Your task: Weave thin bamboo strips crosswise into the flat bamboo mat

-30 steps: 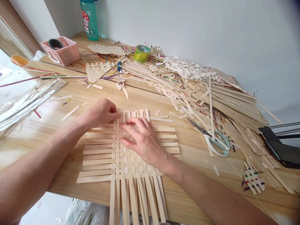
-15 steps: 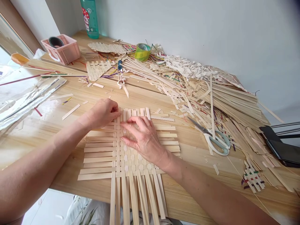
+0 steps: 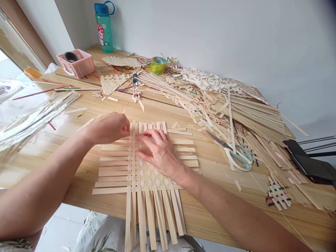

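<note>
A flat weave of pale wood strips [image 3: 145,178] lies on the table in front of me, with long loose strip ends hanging over the near edge and others sticking out at both sides. My left hand [image 3: 111,126] is at its far left corner, fingers curled together beside the leftmost lengthwise strips. What those fingertips pinch is hidden. My right hand [image 3: 160,152] rests over the middle of the weave, its thumb and forefinger spread apart and touching the strips. Its other fingers lie partly out of sight.
Scissors [image 3: 237,155] lie to the right, by a strip pile [image 3: 252,108] and a black phone [image 3: 312,162]. At the back are a yellow-green tape roll [image 3: 158,65], a pink basket [image 3: 81,66] and a teal bottle [image 3: 105,33]. Clear plastic [image 3: 39,115] covers the left side.
My left hand has shifted slightly left and nearer, off the lengthwise strip its fingertips were on. My right hand stays about where it was on the weave. The view has tilted up a little.
</note>
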A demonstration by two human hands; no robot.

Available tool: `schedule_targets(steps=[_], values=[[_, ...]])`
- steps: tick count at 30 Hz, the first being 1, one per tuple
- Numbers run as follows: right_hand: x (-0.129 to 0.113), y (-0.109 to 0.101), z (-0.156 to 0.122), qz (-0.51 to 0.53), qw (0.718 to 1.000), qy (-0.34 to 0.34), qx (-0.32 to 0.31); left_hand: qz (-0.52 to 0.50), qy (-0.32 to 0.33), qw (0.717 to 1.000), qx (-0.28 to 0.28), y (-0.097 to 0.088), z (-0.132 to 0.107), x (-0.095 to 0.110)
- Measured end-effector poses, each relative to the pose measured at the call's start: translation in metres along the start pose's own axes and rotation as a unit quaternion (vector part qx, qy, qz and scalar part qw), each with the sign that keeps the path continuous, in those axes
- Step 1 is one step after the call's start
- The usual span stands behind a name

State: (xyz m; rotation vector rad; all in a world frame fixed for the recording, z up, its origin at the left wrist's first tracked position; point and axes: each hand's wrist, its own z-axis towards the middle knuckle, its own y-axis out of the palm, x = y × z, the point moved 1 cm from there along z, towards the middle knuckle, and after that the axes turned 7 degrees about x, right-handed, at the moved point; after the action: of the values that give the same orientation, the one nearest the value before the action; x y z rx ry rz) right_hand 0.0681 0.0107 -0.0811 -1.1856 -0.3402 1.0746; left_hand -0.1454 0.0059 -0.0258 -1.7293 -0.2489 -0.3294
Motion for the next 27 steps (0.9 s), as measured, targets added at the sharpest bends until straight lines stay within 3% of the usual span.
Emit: schedule_targets(steps=[5, 19, 24, 27], values=[[0.0, 0.001, 0.0, -0.002, 1.0, -0.001, 0.007, -0.007, 0.027, 0.998, -0.062, -0.004, -0.001, 0.003], [0.0, 0.001, 0.001, 0.032, 0.999, 0.001, 0.015, 0.001, 0.042, 0.997, -0.067, -0.005, -0.002, 0.006], [0.02, -0.022, 0.008, 0.167, 0.979, 0.053, 0.109, -0.025, 0.04, 0.997, -0.066, -0.012, -0.004, 0.004], [0.031, -0.041, 0.007, 0.144, 0.978, 0.075, 0.129, -0.021, 0.038, 0.998, -0.041, -0.011, -0.004, 0.009]])
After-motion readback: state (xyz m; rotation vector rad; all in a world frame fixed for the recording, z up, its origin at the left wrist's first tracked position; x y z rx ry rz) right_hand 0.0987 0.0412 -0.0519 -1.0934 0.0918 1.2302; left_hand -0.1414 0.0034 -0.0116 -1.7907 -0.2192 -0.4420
